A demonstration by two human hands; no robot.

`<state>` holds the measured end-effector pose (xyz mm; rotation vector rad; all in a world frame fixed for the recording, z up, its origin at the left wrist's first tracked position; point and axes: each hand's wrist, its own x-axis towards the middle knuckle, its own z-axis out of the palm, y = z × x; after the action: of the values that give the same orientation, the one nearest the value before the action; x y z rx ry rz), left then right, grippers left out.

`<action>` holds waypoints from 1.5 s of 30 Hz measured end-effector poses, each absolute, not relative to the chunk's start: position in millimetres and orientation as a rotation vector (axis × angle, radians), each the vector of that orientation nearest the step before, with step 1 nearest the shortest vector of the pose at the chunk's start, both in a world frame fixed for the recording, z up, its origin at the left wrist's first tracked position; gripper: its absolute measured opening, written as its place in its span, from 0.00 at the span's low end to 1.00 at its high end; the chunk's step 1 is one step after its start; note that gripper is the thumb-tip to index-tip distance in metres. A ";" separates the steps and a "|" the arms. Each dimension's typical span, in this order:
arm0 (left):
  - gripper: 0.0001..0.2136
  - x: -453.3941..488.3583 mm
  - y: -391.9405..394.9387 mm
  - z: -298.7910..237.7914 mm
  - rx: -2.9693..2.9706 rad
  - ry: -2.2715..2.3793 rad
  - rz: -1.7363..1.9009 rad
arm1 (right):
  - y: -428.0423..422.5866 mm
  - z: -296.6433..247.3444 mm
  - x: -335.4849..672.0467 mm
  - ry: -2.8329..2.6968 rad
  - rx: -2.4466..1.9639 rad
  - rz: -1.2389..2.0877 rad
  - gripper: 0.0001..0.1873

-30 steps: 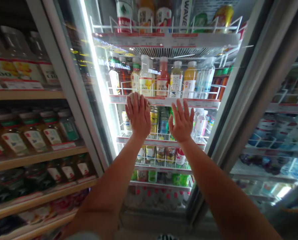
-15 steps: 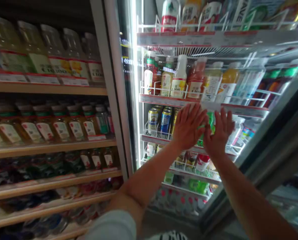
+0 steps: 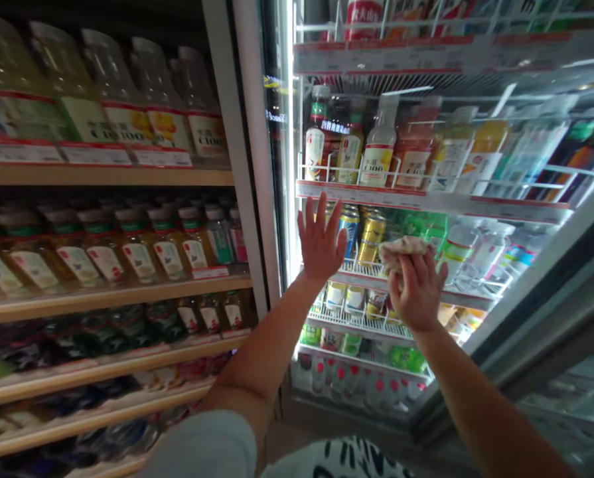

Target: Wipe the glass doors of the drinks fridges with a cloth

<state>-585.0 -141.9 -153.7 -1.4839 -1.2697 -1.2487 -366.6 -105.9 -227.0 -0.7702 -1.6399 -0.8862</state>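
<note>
My left hand (image 3: 321, 244) is raised with its fingers spread, in front of the cans on the middle shelf of a lit drinks fridge. It holds nothing and seems to rest on the glass door (image 3: 346, 119), which shows faint reflections. In my right hand (image 3: 419, 292) is a crumpled, pale, stained cloth (image 3: 403, 251), bunched under the fingers against or close to the glass. Behind the cloth stand gold cans (image 3: 371, 239) and green packs (image 3: 426, 224), partly covered.
On the left, wooden shelves (image 3: 107, 176) carry rows of bottled drinks. A metal post (image 3: 241, 153) divides them from the fridge. Inside the fridge, wire shelves hold bottles (image 3: 379, 149) and cans. A dark door frame (image 3: 525, 299) slants along the right.
My hands were close together over the middle shelf. The left has moved left, away from the right, and the cloth has come into sight at my right hand. The view has shifted slightly.
</note>
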 end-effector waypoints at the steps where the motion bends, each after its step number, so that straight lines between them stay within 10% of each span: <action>1: 0.27 -599.2 -137.8 -156.2 -1.472 -1.254 -1.210 | -106.8 -234.8 -363.6 -1.659 -0.748 -0.910 0.27; 7: 0.27 -621.4 -124.0 -165.4 -1.439 -1.189 -1.120 | -98.4 -193.9 -352.5 -1.462 -0.735 -0.847 0.39; 19: 0.26 -618.1 -127.4 -164.5 -1.468 -1.259 -1.117 | -89.6 -162.4 -354.8 -1.516 -0.667 -0.937 0.14; 29: 0.25 -619.0 -131.3 -153.9 -1.383 -1.203 -1.135 | -91.6 -179.2 -333.5 -1.828 -0.462 -0.862 0.15; 45: 0.27 -643.7 -128.5 -102.2 -1.488 -1.153 -1.026 | -84.3 -198.4 -321.5 -1.742 -0.636 -0.861 0.36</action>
<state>-643.7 -128.5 -102.2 -1.4885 -1.1527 -1.0257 -321.5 -84.3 -198.4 -0.6357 -1.7423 -0.8609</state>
